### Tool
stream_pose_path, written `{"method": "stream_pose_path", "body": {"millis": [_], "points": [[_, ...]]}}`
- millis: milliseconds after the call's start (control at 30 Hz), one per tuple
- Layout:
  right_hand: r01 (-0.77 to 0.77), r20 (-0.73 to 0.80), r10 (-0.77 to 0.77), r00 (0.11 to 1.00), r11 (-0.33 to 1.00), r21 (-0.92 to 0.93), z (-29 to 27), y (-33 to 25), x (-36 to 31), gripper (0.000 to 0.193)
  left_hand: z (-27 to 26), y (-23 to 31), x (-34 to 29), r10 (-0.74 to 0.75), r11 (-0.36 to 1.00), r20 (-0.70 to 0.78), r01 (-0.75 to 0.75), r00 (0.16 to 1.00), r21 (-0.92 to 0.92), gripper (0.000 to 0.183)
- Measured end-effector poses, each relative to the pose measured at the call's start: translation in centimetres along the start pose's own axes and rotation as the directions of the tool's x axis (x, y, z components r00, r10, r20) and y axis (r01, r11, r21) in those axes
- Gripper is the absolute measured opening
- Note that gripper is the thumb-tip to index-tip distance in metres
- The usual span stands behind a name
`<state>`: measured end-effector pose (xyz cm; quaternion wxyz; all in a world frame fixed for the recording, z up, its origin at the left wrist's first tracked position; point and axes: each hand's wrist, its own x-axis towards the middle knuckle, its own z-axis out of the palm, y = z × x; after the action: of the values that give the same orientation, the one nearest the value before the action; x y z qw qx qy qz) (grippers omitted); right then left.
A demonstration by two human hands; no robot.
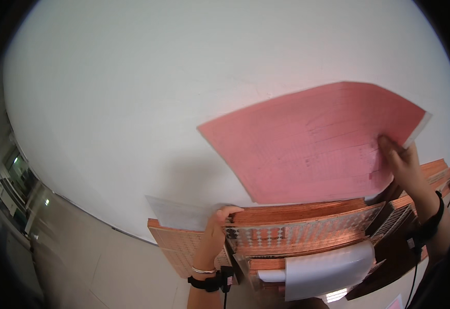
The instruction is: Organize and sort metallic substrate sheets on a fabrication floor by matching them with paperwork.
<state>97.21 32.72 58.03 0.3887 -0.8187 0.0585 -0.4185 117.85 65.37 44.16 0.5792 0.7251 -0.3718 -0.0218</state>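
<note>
My right hand (403,160) pinches a large pink paper sheet (307,144) near its lower right corner, thumb on the front. The sheet bows upward in front of the wall, with faint markings and a pale, sleeve-like strip at its right edge. Below it stands a stack of copper-coloured panels (302,211), on edge; the front one carries rows of pale shapes. At the stack's left end, my left hand (217,226) is closed, its fingers curled over the top edge. A translucent sheet (178,213) sticks up just left of that hand.
More copper-coloured panels (176,244) stand at the left, and others (436,172) at the far right. A white curled sheet (328,270) hangs in front of the middle stack. Behind rises a white wall (132,103); tiled floor (106,257) stretches away at the left.
</note>
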Motion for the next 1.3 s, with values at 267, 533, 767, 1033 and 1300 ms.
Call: {"method": "stream_pose_path", "body": {"millis": [267, 533, 767, 1033, 1300], "points": [[0.177, 0.077, -0.170, 0.982, 0.980, -0.088, 2.3, -3.5, 1.8, 0.019, 0.9, 0.0, -2.4, 0.064, 0.993, -0.055, -0.069, 0.996, -0.101, 0.061], [0.142, 0.103, -0.136, 0.985, 0.989, -0.051, 2.7, -2.7, 3.3, 0.021, 1.0, -1.9, -3.1, 0.020, 0.997, -0.083, -0.025, 0.996, -0.067, 0.065], [0.200, 0.248, -0.171, 0.954, 0.975, -0.094, 3.3, -1.3, 3.5, 0.019, 0.7, -0.8, -3.0, 0.003, 0.996, -0.054, -0.008, 0.999, -0.086, 0.062], [0.449, 0.459, -0.362, 0.811, 0.889, -0.093, 5.3, -2.5, 4.4, 0.030, 1.0, -1.4, -3.1, 0.002, 0.999, -0.062, -0.005, 0.998, -0.048, 0.050], [0.741, 0.782, -0.247, 0.572, 0.565, -0.364, 6.7, -3.6, 4.8, 0.017, 0.2, -2.6, -2.0, -0.028, 0.994, -0.018, 0.030, 0.999, 0.109, 0.032]]}}
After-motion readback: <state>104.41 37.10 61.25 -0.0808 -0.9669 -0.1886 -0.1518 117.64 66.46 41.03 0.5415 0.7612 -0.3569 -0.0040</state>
